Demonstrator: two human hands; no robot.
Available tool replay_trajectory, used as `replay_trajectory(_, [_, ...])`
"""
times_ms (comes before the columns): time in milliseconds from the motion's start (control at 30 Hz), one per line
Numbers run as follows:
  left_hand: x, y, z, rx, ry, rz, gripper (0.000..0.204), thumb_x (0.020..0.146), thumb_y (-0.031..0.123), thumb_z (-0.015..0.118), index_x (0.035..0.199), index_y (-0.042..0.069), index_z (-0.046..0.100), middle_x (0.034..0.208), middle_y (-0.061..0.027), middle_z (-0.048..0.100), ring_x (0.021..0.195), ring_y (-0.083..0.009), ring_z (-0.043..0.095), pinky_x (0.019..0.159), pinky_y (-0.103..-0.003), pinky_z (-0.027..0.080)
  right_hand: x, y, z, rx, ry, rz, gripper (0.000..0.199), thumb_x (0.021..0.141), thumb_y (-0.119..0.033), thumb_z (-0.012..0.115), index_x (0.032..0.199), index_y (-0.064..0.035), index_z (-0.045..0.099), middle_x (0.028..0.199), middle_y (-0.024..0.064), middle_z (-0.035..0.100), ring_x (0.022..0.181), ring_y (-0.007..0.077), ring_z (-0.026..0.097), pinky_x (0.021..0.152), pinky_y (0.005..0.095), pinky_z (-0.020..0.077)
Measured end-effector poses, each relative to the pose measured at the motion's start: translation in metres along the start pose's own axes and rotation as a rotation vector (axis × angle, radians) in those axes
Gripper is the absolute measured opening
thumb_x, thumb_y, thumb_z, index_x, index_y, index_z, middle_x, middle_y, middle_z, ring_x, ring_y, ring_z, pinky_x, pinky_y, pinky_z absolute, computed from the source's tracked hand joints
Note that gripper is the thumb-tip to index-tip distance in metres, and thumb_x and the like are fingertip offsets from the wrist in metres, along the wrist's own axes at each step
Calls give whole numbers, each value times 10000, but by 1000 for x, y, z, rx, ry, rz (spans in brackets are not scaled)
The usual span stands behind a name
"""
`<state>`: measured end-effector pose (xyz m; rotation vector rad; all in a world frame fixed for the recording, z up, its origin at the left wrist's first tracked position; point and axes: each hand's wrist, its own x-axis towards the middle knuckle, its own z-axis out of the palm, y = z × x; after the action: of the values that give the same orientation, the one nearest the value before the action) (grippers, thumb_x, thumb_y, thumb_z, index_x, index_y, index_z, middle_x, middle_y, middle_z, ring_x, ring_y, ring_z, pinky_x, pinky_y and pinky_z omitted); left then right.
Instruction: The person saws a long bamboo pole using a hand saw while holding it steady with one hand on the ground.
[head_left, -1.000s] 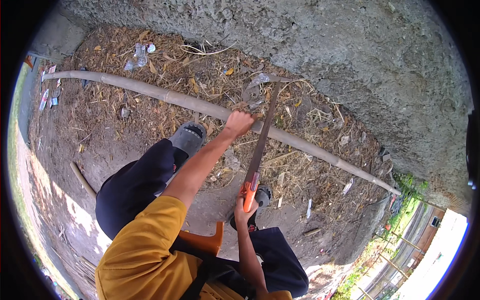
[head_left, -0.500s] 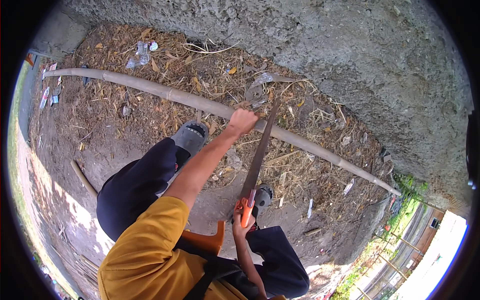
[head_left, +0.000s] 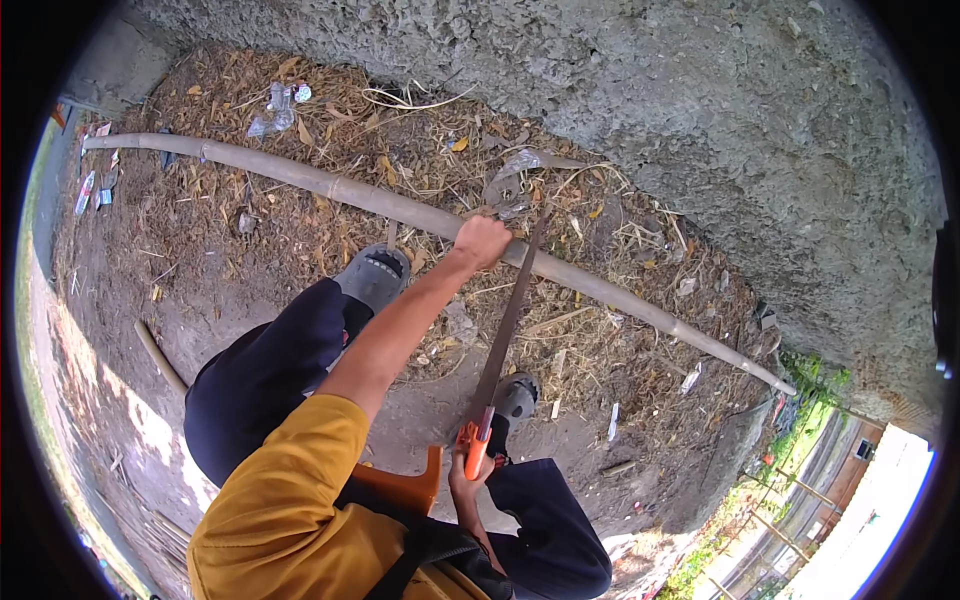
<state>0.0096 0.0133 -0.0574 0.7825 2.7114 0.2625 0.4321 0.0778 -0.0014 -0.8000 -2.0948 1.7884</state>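
A long pale bamboo pole (head_left: pixel 300 178) lies across the littered ground in front of a rough concrete wall. My left hand (head_left: pixel 482 239) grips the pole near its middle, arm stretched forward. My right hand (head_left: pixel 468 478) holds the orange handle of a handsaw (head_left: pixel 503 330). Its long blade runs up to the pole and meets it just right of my left hand. I am crouched, with my grey shoes (head_left: pixel 375 275) on the dirt below the pole.
The rough concrete wall (head_left: pixel 700 110) rises right behind the pole. Dry leaves, straw and plastic scraps (head_left: pixel 280 105) cover the ground. A short stick (head_left: pixel 160 357) lies at the left. An orange stool edge (head_left: pixel 405 490) shows under me. Greenery and a road are at lower right.
My right hand has pulled the saw back toward me, so the handle sits lower and nearer my body. My left hand stays on the pole.
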Motion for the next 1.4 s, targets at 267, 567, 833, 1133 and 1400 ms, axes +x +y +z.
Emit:
replay_trajectory(267, [3,13,3,-8,17,-50,278,700,196,810,965,124,765,966,-96,746,930,-253,733,799,-400,578,84,-14,7,-142,-194,181,84,896,-27,619,915,55,621,814,20,600,673,67,534,809,241,522])
replay_trajectory(567, [0,8,7,36,34,-13,278,719,214,799,981,129,763,962,-85,750,925,-254,736,806,-392,582,-14,-9,-33,-5,-209,120,385,881,62,561,1261,71,621,1171,137,670,1050,181,656,946,360,536])
replay_trajectory(833, [3,13,-6,7,-33,-31,218,729,184,775,934,109,771,961,-99,756,921,-245,741,786,-387,588,79,-26,9,111,-65,176,63,876,13,589,816,32,594,693,20,550,612,99,516,739,284,535])
replay_trajectory(1133, [1,9,9,15,40,-41,223,741,186,782,944,98,755,933,-102,750,925,-258,736,755,-386,582,66,-19,-15,32,-202,279,157,888,12,590,1006,85,665,948,88,673,831,130,633,779,293,564])
replay_trajectory(1400, [-5,6,13,13,118,-21,322,777,190,757,1076,91,689,863,-96,741,838,-275,740,695,-412,575,11,-13,-20,515,67,406,250,886,-1,574,1110,71,658,967,119,663,799,153,635,758,243,536])
